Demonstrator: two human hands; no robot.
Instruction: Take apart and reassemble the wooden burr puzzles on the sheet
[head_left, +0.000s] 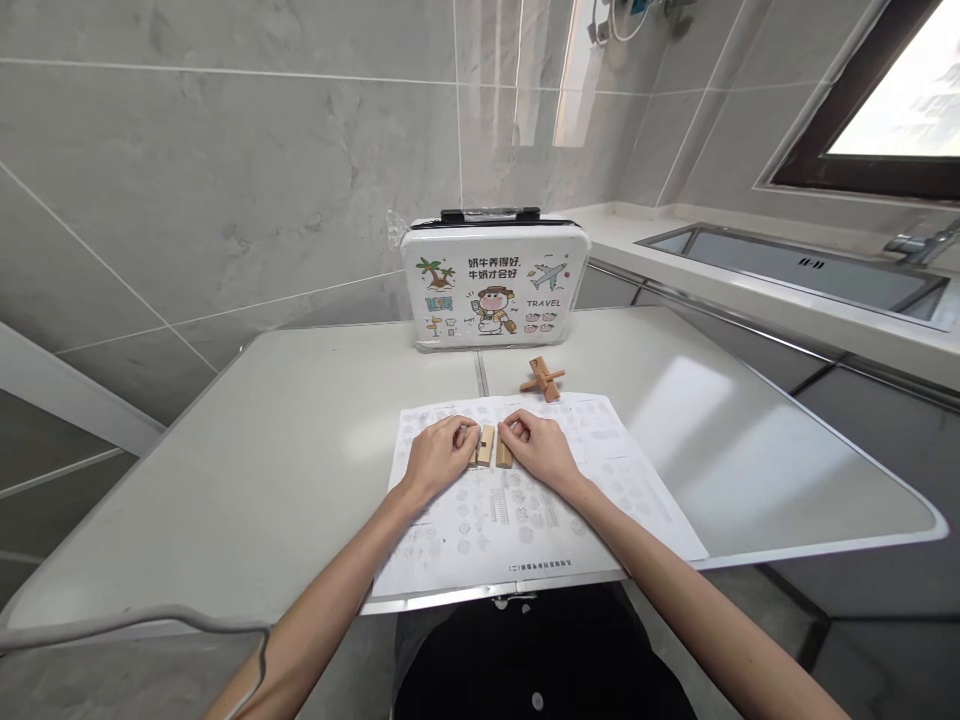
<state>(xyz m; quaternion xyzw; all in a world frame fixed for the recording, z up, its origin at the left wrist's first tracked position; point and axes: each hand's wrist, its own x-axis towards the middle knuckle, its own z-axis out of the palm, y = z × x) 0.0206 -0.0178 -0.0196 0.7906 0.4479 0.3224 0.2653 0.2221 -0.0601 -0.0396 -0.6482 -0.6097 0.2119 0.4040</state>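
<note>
My left hand [441,455] rests on the printed sheet [461,560], its fingers curled closed over a small wooden piece that they mostly hide. Just right of those fingers stands a pale wooden block [486,446] with a dark notch in its side. My right hand [544,448] is closed too, thumb and fingers pinched at the top of another wooden block [504,452]. A narrow gap separates this block from the notched one. Beyond the hands, an assembled wooden puzzle [543,380] of crossed sticks lies at the sheet's far edge.
A white case [495,285] with cartoon prints and a black handle stands upright at the back of the pale folding table [300,440]. To the right is a counter with a sink [795,265]. A grey cable [150,615] crosses the lower left.
</note>
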